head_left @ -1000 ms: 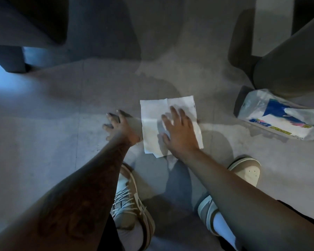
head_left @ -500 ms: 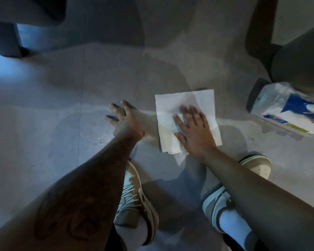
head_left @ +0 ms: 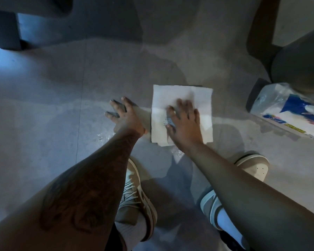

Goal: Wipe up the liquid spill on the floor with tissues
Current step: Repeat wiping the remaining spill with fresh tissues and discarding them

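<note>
- Right hand [head_left: 184, 124]: lies flat on the white tissue [head_left: 202, 105] at the centre of the frame. Its fingers [head_left: 180, 105] are straight and spread, pressing the sheet to the floor [head_left: 43, 124] without curling round it.
- Left hand [head_left: 124, 116]: just left of the tissue, palm on the bare floor. Its fingers [head_left: 116, 105] are splayed and hold nothing; it appears to serve as a brace.
- Tissue: a folded sheet lying flat, touching the floor across its whole area. Its left edge sits just beside the left hand; a second layer peeks out at the lower edge.
- Change over the last second: the sheet has slid a little to the right, away from the left hand, and has turned from a skewed lie to one square with the frame. A grey damp mark [head_left: 165, 122] now shows through the paper beside the right index finger.
- Meaning for the task: the sheet is judged to be taking up liquid, so wiping is under way rather than complete.
- Remaining spill: glistening beads [head_left: 102, 138] lie below the left hand, and more [head_left: 178, 154] just below the tissue's lower edge. Both patches lie outside the sheet, so further strokes are probably needed.
- Tissue pack [head_left: 286, 113]: at the right edge of the frame, well apart from the hands, available for a fresh sheet.
</note>
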Available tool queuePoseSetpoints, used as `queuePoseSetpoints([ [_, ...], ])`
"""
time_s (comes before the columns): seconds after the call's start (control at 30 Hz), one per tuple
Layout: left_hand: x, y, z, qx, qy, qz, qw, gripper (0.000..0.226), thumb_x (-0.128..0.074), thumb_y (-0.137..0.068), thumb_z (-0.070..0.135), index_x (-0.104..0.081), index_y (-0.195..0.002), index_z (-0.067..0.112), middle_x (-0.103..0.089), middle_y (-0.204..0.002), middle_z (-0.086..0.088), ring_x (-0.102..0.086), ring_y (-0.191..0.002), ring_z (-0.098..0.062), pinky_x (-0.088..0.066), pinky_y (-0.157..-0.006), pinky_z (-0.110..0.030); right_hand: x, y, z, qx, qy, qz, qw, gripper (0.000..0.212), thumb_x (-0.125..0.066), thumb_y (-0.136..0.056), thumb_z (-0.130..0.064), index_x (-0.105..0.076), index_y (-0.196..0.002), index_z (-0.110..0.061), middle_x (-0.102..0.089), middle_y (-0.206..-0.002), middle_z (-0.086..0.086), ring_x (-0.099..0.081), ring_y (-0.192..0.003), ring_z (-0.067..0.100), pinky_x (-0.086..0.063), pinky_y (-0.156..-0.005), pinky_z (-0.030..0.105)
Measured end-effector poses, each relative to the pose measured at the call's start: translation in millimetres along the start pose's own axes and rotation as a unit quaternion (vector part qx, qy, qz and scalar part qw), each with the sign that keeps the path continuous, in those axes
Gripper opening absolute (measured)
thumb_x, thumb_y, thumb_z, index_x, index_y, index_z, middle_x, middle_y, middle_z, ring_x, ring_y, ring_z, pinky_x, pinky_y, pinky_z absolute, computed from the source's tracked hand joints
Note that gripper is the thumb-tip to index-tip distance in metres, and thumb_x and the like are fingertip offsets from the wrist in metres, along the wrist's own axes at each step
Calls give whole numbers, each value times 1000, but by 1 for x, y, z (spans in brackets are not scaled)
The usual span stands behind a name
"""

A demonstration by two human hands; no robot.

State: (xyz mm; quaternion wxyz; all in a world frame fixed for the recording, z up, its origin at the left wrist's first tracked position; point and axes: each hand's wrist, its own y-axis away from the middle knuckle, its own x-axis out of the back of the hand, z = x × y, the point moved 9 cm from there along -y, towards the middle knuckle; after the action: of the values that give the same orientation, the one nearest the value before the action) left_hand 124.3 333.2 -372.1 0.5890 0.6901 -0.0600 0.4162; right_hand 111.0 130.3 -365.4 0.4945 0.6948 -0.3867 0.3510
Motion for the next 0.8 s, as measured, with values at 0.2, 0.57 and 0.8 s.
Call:
queuePoseSetpoints([
  [0.2,2,1,3,2,5,1,1000,137,-89,-73,32,20,-157,22,31,-162,-16,19,-145,-56,-34,-107,-66,2,-18,-23,113,19,-6,993,48,-44,-102,-37,-41,-148,-24,-23,-163,8,-14,-150,38,-20,-119,51],
  [0.57,3,1,0,-3,-17,5,1000,140,-90,-71,33,20,-156,21,30,-161,-18,16,-145,-58,-42,-101,-66,50,-12,21,-18,-244,74,967,15,-68,-83,-10,-65,-94,-18,-65,-95,2,-60,-83,20,-42,-69,27],
  [0.8,1,1,2,-1,-9,-3,1000,138,-88,-73,31,22,-156,22,32,-160,-18,18,-144,-57,-36,-106,-67,99,-19,73,-169,-505,258,806,32,-64,-80,0,-42,-83,-22,-47,-80,-4,-45,-68,3,-39,-65,15],
])
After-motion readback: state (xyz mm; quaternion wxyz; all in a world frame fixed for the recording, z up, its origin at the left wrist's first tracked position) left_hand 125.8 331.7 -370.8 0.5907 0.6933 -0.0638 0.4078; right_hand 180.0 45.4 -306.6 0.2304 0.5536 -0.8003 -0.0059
